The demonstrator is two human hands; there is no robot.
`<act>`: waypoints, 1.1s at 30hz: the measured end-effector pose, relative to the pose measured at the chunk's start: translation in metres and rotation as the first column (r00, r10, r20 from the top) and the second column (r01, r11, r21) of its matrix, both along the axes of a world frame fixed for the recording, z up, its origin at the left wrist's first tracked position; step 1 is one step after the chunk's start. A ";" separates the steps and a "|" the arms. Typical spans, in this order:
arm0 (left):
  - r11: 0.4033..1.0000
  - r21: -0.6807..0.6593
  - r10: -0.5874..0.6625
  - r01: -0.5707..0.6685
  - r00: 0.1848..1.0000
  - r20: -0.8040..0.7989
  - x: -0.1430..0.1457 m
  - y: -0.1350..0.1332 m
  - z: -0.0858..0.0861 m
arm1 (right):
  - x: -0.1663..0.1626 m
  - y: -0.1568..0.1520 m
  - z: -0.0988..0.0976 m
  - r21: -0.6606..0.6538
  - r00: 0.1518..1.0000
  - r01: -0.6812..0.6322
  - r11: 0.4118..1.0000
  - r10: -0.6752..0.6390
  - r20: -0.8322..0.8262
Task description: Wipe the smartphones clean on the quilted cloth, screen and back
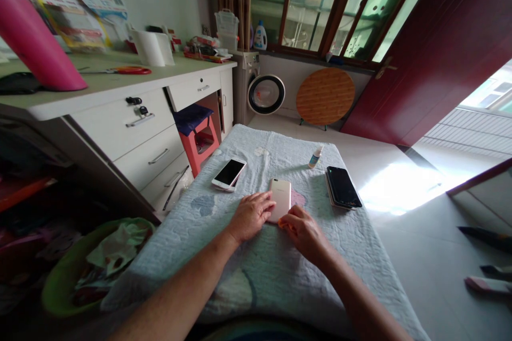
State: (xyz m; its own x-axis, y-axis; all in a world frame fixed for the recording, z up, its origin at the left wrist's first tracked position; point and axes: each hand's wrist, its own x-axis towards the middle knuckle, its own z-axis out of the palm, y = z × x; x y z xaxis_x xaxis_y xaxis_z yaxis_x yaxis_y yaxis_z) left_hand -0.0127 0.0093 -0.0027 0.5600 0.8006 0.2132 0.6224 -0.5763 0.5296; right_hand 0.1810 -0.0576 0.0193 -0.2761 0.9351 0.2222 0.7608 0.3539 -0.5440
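Both hands rest on a quilt-covered tabletop (224,256), close together on either side of a gold phone (280,197) that lies back-up near the middle. The left hand (250,217) lies flat with its fingers spread, their tips touching the phone's left edge. The right hand (302,229) is loosely curled at the phone's lower right corner, fingertips pinched on that corner; something orange shows under them, too small to tell what. Neither hand lifts the phone; it stays flat on the quilt, with a pink patch (298,197) just beside it on the right.

To the left, well apart, a white phone (229,173) lies screen-up, stacked on another thin slab. To the right, a black phone (343,186) also lies screen-up on a second one beneath it. A small spray bottle (316,156) stands near the far edge, between the gold phone and the black one.

On the floor at lower left a green basin (60,293) holds crumpled cloth and other scraps. A desk (120,85) at left carries a pink cylinder (32,37), red scissors (130,70) and a white cup (150,47); keys hang from its top drawer. A clear lidded tub (226,29) stands on a washer (256,88) by the window; its contents cannot be made out.
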 end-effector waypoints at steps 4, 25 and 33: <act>1.000 -0.002 0.024 -0.024 1.000 -0.012 0.000 0.000 -0.001 | 0.002 0.016 -0.007 0.025 1.000 -0.005 1.000 0.005 0.000; 1.000 -0.015 0.000 0.000 1.000 0.029 -0.001 0.002 -0.003 | -0.010 0.129 -0.009 0.039 0.938 0.281 0.959 -0.283 0.201; 0.997 0.009 0.073 -0.075 0.987 0.145 -0.002 0.003 -0.021 | -0.022 0.097 -0.008 0.040 0.983 0.114 0.993 -0.119 0.142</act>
